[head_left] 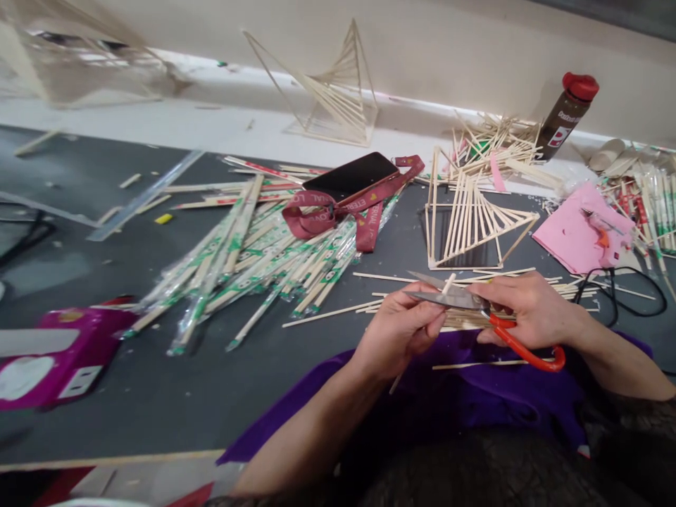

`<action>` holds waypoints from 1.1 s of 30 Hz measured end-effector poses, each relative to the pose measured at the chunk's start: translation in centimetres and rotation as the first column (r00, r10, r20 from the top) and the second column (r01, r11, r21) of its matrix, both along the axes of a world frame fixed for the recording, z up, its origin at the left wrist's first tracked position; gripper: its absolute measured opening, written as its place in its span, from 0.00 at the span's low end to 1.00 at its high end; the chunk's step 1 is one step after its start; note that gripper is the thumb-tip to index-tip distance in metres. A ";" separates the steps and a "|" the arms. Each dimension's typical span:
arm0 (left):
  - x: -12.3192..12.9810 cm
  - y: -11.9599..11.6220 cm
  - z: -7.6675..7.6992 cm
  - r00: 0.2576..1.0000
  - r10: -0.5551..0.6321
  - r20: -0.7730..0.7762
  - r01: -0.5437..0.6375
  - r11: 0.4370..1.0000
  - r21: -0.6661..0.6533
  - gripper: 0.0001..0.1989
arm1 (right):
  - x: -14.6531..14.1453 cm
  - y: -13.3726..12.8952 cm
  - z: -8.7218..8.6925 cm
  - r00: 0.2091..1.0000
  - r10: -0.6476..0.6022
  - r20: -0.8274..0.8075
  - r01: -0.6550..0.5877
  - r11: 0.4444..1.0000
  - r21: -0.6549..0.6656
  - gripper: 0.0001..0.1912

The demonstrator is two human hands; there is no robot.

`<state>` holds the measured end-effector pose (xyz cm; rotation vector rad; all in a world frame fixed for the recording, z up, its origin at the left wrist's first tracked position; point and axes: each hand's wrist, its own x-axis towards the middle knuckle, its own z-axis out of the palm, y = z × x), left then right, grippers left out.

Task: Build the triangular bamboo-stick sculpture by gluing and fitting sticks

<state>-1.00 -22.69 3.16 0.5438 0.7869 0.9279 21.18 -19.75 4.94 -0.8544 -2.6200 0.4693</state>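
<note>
My left hand point(393, 327) is closed around a thin wooden stick point(448, 283), whose upper end shows between the scissor blades and whose lower end pokes out beneath the hand. In my right hand point(528, 306) are scissors with orange handles point(520, 346). Their blades are parted and reach across to my left fingertips. Loose wooden sticks point(364, 306) lie on the table just behind both hands. One more stick point(475, 365) rests on the purple cloth point(507, 398) over my lap. Beyond my hands stands a small stick frame model point(465, 218) with a fan of slats.
Wrapped chopsticks point(296, 264) pile up at centre left, under a phone point(351, 176) and a red lanyard point(364, 204). A larger stick model point(332, 98) stands at the back. A bottle point(565, 120), pink paper point(581, 229) and a black cord point(615, 299) are on the right; a magenta package point(89, 345) is left.
</note>
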 end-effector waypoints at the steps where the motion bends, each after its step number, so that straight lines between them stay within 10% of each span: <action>1: 0.0 0.0 -0.1 0.999 -0.024 0.024 0.024 1.000 -0.011 0.16 | 0.1 0.1 0.0 1.000 0.010 -0.010 -0.010 1.000 -0.008 0.30; 12: -0.4 0.1 -1.4 0.888 -0.297 0.351 0.325 0.945 -0.024 0.15 | 0.6 1.2 0.1 0.988 0.151 -0.037 -0.154 0.983 -0.097 0.29; 23: 0.5 0.0 0.4 0.970 0.120 -0.210 -0.113 0.993 0.042 0.14 | 0.5 0.4 0.4 0.997 -0.043 0.070 0.044 0.999 -0.014 0.30; 33: 0.7 -0.7 0.4 0.969 0.167 -0.181 -0.159 0.986 0.056 0.15 | 0.0 0.1 -0.3 1.000 0.011 -0.015 -0.010 0.999 0.043 0.30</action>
